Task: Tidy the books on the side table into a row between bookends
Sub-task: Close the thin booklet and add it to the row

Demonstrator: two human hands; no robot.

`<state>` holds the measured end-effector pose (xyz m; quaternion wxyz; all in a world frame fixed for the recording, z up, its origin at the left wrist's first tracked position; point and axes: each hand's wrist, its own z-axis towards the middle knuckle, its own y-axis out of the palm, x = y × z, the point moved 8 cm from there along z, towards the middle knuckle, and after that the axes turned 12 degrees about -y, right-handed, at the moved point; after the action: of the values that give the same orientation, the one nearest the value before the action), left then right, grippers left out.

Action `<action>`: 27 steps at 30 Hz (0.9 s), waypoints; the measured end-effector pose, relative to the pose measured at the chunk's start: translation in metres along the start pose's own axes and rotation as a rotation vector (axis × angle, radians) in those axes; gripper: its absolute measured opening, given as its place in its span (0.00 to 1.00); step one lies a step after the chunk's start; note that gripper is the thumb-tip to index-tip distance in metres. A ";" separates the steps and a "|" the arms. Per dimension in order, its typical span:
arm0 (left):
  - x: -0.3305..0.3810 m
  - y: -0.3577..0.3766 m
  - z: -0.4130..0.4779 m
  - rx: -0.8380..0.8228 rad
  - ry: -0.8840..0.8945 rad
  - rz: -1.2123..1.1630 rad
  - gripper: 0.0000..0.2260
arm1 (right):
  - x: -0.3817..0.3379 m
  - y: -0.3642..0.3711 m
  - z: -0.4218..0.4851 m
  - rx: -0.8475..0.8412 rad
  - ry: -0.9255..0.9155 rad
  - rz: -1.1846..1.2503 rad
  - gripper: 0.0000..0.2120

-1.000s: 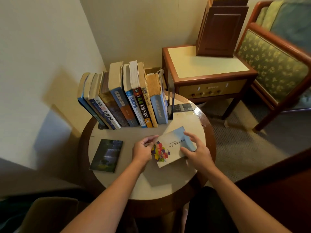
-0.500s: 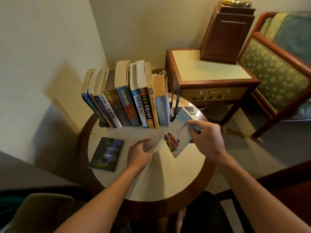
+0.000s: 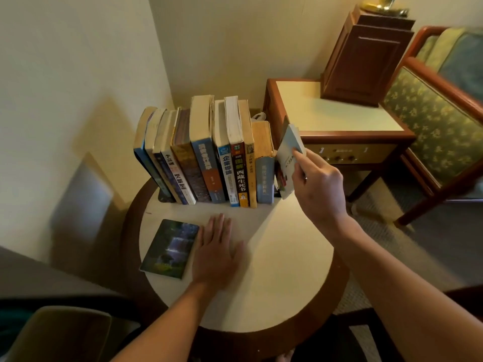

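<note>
Slotting the thin pale book (image 3: 287,152) into the right end of the row (image 3: 209,158) is the step I have in hand. It stands nearly upright, top tipped a little to the right, just beside the grey-blue book (image 3: 264,178) that ends the row, with its lower edge close to the tabletop. My right hand (image 3: 317,189) pinches its outer edge, thumb on the cover and the other fingers curled behind.

I judge the gap is tight. The right bookend is mostly hidden behind the thin book, so I want to lower the book straight down, spine toward me, and only let go once it stands pressed against the grey-blue one. The whole row leans left onto the left bookend (image 3: 165,197), so I may need to square it up afterwards.

My left hand (image 3: 217,252) lies flat on the side table (image 3: 274,270) with fingers straight, holding nothing. It is right beside the dark book (image 3: 170,248) lying face up, and I cannot tell whether they touch. That book comes next, I reckon.
</note>
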<state>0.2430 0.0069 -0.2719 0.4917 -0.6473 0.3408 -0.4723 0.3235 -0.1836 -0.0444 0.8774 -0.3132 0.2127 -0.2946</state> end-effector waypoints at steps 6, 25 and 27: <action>0.001 0.000 0.000 -0.016 -0.008 -0.008 0.32 | 0.018 0.054 0.008 -0.054 0.097 0.180 0.19; 0.000 0.001 0.000 -0.048 -0.024 0.010 0.33 | 0.061 0.128 -0.031 -0.594 0.369 0.219 0.35; 0.000 0.001 0.000 -0.049 -0.027 0.006 0.33 | 0.063 0.129 -0.032 -0.606 0.384 0.211 0.29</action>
<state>0.2433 0.0066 -0.2728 0.4819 -0.6644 0.3473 -0.4535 0.4017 -0.1573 -0.1658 0.7146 -0.4742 0.4819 -0.1796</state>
